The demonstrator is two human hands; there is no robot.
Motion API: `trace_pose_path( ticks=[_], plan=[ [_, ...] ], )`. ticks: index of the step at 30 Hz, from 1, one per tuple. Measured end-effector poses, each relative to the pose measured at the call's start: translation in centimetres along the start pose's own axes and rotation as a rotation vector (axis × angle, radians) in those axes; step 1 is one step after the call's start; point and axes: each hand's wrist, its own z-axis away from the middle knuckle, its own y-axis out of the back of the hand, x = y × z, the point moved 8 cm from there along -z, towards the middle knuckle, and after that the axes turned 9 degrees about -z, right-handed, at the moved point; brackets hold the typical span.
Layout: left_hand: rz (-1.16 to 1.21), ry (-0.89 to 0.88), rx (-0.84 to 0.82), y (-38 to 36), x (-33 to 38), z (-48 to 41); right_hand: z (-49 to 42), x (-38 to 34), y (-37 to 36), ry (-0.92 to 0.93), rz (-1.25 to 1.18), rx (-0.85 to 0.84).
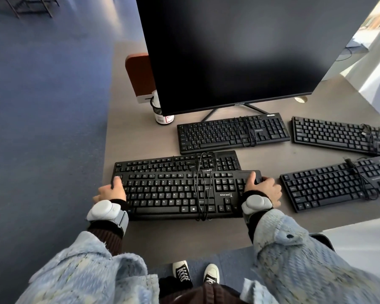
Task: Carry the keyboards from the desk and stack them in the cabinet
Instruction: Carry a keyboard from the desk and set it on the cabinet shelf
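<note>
While fingers curl over both short ends of a black keyboard [180, 194], the left hand [110, 191] and right hand [263, 189] clamp it. It lies overlapping a second keyboard [176, 163] on the grey desk [136, 137], below a dark monitor [239, 51].

"PHILIPS" marks the keyboard [233, 132] lying nearest the monitor [239, 51], whose lower bezel reads "ZXPLAYE"; "Great Wall" appears on the front keyboard [184, 194] at the desk's near edge
</note>
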Motion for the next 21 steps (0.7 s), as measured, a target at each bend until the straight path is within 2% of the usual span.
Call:
trace_pose_path(
  ticks=[11,16,21],
  plan=[
    [0.067,-0.019,-0.020,-0.2,1.0,-0.8,0.3,-1.5,-0.8,0.077,-0.056,0.032],
    [0.054,-0.037,-0.007,0.2,2.4,-1.8,-0.1,-4.6,-1.9,0.141,-0.079,-0.024],
    [-0.026,-0.013,-0.041,-2.6,2.5,-6.5,-1.1,-6.1,-4.6,0.135,-0.029,-0.090]
  ],
)
